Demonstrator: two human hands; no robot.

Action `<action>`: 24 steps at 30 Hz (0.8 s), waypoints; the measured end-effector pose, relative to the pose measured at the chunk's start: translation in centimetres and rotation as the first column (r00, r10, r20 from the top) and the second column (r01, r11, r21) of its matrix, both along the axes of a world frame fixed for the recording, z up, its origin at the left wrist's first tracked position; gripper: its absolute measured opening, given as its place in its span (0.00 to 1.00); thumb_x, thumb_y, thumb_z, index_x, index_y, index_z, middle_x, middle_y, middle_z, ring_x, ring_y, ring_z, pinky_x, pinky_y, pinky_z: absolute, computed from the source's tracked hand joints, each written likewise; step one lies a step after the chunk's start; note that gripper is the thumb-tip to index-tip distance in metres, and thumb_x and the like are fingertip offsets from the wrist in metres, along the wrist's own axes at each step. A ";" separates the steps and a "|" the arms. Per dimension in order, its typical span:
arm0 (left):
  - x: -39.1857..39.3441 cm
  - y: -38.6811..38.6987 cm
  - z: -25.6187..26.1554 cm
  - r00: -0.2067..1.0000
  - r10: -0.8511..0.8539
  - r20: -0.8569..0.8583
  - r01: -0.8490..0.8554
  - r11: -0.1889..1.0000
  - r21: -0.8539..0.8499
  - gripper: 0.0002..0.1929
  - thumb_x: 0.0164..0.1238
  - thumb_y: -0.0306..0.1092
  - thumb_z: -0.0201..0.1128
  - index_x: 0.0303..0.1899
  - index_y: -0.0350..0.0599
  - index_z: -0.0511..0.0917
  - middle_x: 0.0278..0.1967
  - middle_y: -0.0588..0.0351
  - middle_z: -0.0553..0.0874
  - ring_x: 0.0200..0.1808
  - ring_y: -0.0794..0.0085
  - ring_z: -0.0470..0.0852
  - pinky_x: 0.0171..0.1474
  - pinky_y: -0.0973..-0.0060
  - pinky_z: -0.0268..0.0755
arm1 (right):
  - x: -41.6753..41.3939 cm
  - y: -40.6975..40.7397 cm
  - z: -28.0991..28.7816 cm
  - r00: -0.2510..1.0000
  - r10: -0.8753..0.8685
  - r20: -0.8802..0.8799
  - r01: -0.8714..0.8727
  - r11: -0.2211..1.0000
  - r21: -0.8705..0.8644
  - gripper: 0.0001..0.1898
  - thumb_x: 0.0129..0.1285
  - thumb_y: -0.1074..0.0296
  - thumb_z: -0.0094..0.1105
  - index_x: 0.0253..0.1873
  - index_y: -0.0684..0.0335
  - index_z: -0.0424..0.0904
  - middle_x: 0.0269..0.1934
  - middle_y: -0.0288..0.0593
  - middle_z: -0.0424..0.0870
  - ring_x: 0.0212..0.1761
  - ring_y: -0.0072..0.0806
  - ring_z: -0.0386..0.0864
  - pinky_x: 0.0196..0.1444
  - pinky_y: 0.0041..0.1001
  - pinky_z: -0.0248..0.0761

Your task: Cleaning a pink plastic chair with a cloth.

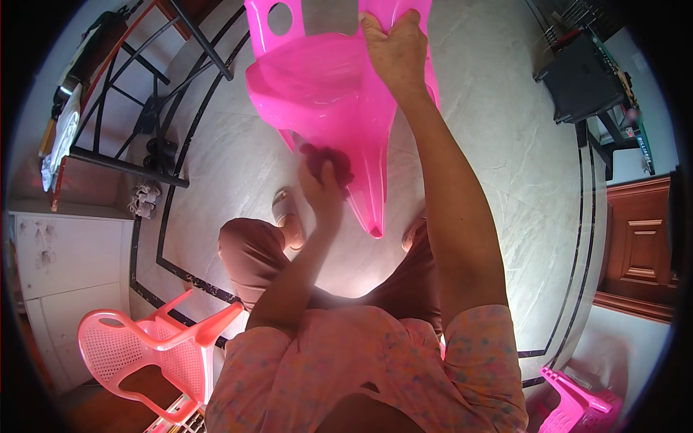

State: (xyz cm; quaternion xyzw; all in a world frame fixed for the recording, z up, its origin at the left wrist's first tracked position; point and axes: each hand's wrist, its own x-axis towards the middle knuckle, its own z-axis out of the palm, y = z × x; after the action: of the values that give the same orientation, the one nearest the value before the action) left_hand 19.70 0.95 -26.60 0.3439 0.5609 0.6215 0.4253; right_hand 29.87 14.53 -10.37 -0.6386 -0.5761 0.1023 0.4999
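Observation:
A glossy pink plastic chair (pixel 325 81) is held tilted in front of me, one leg pointing down between my feet. High on it, my right hand (pixel 398 51) grips the pink plastic near an upright part. A dark, crumpled cloth (pixel 330 165) is in my left hand (pixel 322 189), pressed against the chair's side by the base of that leg. My fingers on the cloth are slightly blurred. The chair's top runs beyond the picture's edge.
A salmon plastic armchair (pixel 162 346) stands at lower left, near a white cabinet (pixel 76 260). Black metal table legs (pixel 130 165) and shoes (pixel 145 198) are at left. A black case (pixel 582 76) is at right, a magenta plastic stool (pixel 582 400) at lower right.

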 end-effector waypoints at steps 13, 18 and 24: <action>1.1 -4.4 -11.6 0.895 -0.389 0.218 0.445 0.816 -0.370 0.09 0.56 0.21 0.47 0.36 0.34 0.74 0.24 0.49 0.80 0.13 0.72 0.76 0.11 0.75 0.64 | 0.8 -0.2 -0.9 1.000 -0.012 -0.010 0.012 0.997 0.080 0.25 0.56 0.55 0.59 0.39 0.76 0.62 0.24 0.53 0.76 0.25 0.40 0.78 0.31 0.33 0.73; -7.2 1.4 -5.7 0.903 0.064 0.424 -0.012 0.992 -0.125 0.14 0.63 0.32 0.50 0.50 0.42 0.68 0.34 0.47 0.80 0.25 0.63 0.81 0.15 0.72 0.68 | -0.5 -1.1 -0.5 0.998 0.041 -0.036 -0.039 0.996 0.077 0.24 0.56 0.57 0.60 0.39 0.76 0.63 0.25 0.54 0.77 0.26 0.40 0.79 0.30 0.33 0.73; -5.7 1.1 4.0 0.985 0.153 0.076 -0.166 0.962 0.217 0.16 0.65 0.37 0.52 0.52 0.46 0.65 0.40 0.55 0.78 0.28 0.73 0.78 0.28 0.80 0.70 | 0.3 -2.5 -1.1 0.996 0.028 -0.087 -0.023 0.998 0.056 0.24 0.56 0.58 0.60 0.43 0.76 0.63 0.31 0.56 0.78 0.31 0.39 0.79 0.34 0.32 0.72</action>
State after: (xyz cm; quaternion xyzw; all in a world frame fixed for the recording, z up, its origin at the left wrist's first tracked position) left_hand 13.97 2.02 -22.56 0.3246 0.5009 0.7225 0.3489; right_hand 30.20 12.02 -11.45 -0.6121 -0.5643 0.1209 0.5406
